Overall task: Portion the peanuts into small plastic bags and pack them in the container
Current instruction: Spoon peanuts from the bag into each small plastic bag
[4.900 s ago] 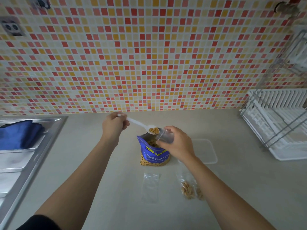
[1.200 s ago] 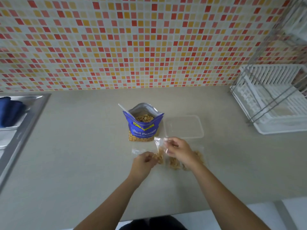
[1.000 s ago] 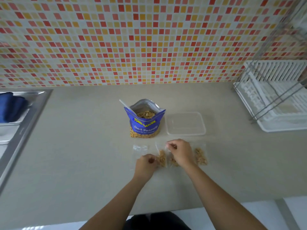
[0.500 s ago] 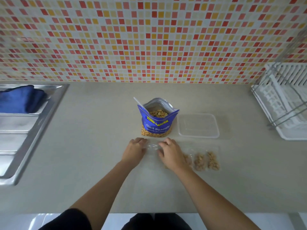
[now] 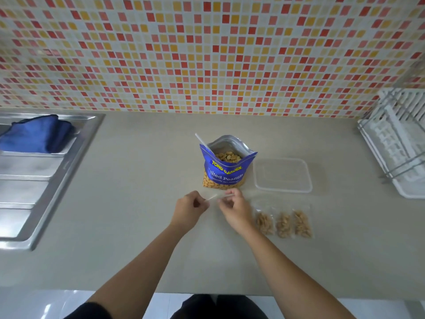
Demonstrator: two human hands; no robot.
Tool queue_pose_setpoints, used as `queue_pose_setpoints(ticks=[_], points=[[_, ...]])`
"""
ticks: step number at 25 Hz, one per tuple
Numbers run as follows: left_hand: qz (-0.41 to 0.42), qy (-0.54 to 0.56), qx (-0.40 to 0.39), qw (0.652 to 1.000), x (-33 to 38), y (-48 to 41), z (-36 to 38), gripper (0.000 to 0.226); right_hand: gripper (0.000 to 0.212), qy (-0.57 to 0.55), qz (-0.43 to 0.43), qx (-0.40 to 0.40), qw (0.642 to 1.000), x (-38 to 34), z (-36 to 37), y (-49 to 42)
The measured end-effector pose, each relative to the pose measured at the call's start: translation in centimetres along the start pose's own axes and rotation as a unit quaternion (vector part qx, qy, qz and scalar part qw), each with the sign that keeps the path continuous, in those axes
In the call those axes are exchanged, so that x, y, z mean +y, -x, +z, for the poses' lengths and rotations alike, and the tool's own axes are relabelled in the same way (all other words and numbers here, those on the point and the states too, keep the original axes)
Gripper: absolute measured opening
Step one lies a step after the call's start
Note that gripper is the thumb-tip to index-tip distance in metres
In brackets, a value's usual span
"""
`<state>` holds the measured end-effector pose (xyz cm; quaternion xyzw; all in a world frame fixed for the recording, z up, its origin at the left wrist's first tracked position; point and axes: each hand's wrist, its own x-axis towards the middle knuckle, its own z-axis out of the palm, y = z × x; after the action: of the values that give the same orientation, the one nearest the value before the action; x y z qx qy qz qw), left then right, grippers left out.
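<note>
Empty small bag (image 5: 213,197) sits just in front of the peanut pouch (image 5: 226,173), one edge pinched by curled fingers of left hand (image 5: 189,210) and right hand (image 5: 234,209); suggest sliding its lips fully apart before spooning.

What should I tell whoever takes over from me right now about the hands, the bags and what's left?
Left hand and right hand both pinch an empty small bag between them.
Peanut pouch stands open with the spoon in it; the clear container to its right looks empty.
Done: three filled bags lie in a row in front of the container.
Left: fill this bag, then pack all bags into the container.
</note>
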<state>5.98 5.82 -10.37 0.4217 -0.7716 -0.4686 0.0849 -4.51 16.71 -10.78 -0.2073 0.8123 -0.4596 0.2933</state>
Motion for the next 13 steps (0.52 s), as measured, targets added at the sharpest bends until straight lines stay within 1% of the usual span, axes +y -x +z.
queue_pose_setpoints(ticks=[1,2,3,5,6,7,8,10,13], points=[[-0.029,0.057,-0.005,0.998,0.4,0.4,-0.5,0.023,0.022,-0.082,0.007,-0.019,0.996,-0.3,-0.3,0.2],[-0.051,0.132,-0.025,0.99,1.1,0.7,-1.0,0.021,0.024,-0.136,0.003,-0.032,0.99,-0.6,-0.8,0.5],[-0.065,0.226,-0.058,0.97,2.0,1.2,-1.5,0.022,0.024,-0.17,-0.006,-0.036,0.985,-0.9,-1.4,0.8],[-0.089,0.393,-0.124,0.907,3.9,1.6,-2.6,0.027,0.021,-0.209,-0.024,-0.029,0.977,-1.9,-3.0,1.5],[-0.099,0.439,-0.14,0.882,4.9,1.6,-3.1,0.027,0.02,-0.215,-0.033,-0.026,0.976,-2.3,-3.9,1.7],[-0.105,0.461,-0.151,0.868,5.7,1.5,-3.5,0.025,0.019,-0.215,-0.041,-0.024,0.975,-2.7,-4.8,1.9],[-0.103,0.469,-0.16,0.863,6.3,1.5,-3.8,0.021,0.019,-0.209,-0.049,-0.022,0.976,-3.1,-5.6,2.0],[-0.08,0.461,-0.173,0.867,7.4,1.3,-3.9,0.021,0.021,-0.194,-0.069,-0.008,0.978,-4.1,-7.3,2.2],[-0.035,0.43,-0.183,0.883,8.8,1.2,-4.1,0.027,0.024,-0.188,-0.093,0.015,0.978,-5.5,-9.0,2.0]])
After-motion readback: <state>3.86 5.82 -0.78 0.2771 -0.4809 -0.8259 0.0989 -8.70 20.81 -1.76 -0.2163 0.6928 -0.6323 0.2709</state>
